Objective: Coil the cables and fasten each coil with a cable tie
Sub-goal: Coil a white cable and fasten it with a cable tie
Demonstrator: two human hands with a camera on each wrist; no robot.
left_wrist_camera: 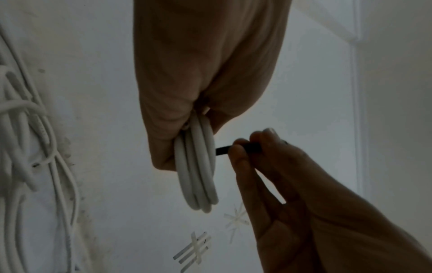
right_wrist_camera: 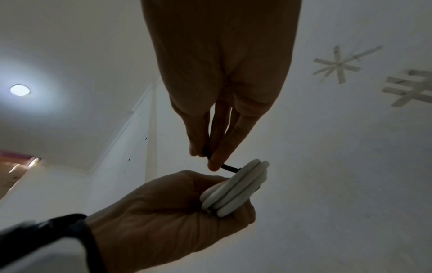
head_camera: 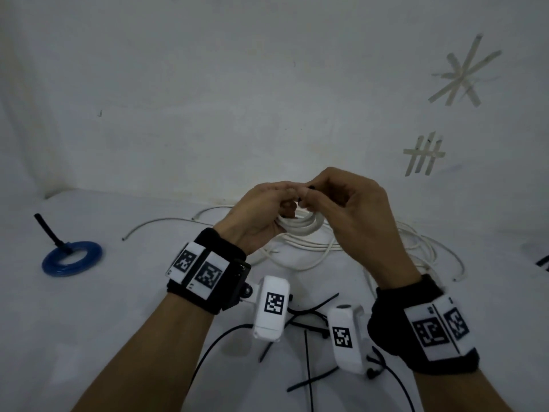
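Partway through, by the look of it: one coil done, a blue translucent tubing ring (head_camera: 72, 258) with a black tie tail sticking out, lying on the white table surface (head_camera: 118, 307) well to the left. Second coil in hand, held above the table in front of the white wall. Small round coil of smooth white cable (left_wrist_camera: 197, 166), several turns packed side by side, gripped edge-on in the left hand (head_camera: 258, 217) with fingers curled round the bundle. Thin black plastic cable tie (left_wrist_camera: 223, 150) pinched between thumb and fingertips of the right hand (head_camera: 347, 206), its end touching the coil's side; whether already looped or locked, cannot tell. Still to do, judging from the table: loose white cables (head_camera: 416, 248) sprawled behind the hands, uncoiled, and spare black cable ties (head_camera: 309, 319) scattered near the wrists.
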